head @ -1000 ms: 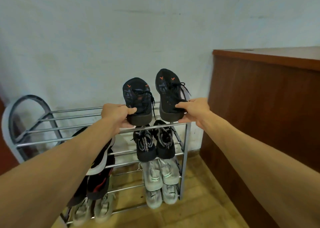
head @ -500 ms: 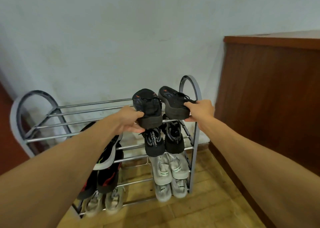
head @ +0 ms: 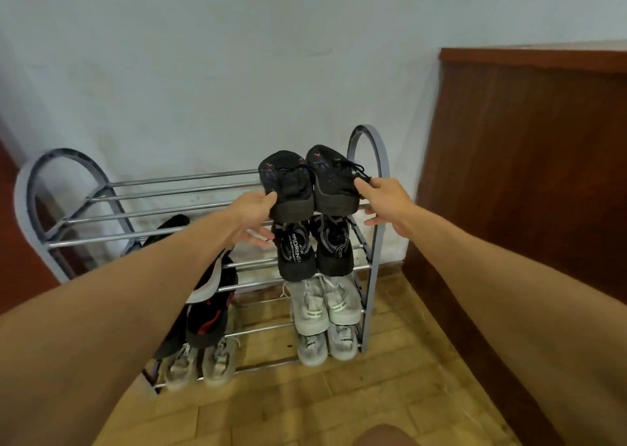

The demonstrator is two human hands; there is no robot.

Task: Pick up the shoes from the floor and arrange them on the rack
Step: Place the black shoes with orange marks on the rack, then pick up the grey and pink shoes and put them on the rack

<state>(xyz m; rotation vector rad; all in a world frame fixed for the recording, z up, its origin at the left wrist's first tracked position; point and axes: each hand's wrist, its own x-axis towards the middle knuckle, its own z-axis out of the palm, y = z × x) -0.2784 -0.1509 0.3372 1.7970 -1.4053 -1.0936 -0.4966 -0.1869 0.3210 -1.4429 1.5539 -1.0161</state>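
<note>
Now your left hand [head: 252, 214], at 8 o'clock, and right hand [head: 386, 201], at 3, touch the shoes [head: 288, 184] on the rack [head: 163, 189], fingers [head: 373, 222] spread.

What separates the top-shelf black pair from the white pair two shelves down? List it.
Colour: black pair dark with orange marks; white pair pale grey. Level: black pair on the rack's top shelf, white pair two lower. Contact: left hand and right hand touch the black pair; white pair untouched. Shared: side by side, rack's right end.
</note>
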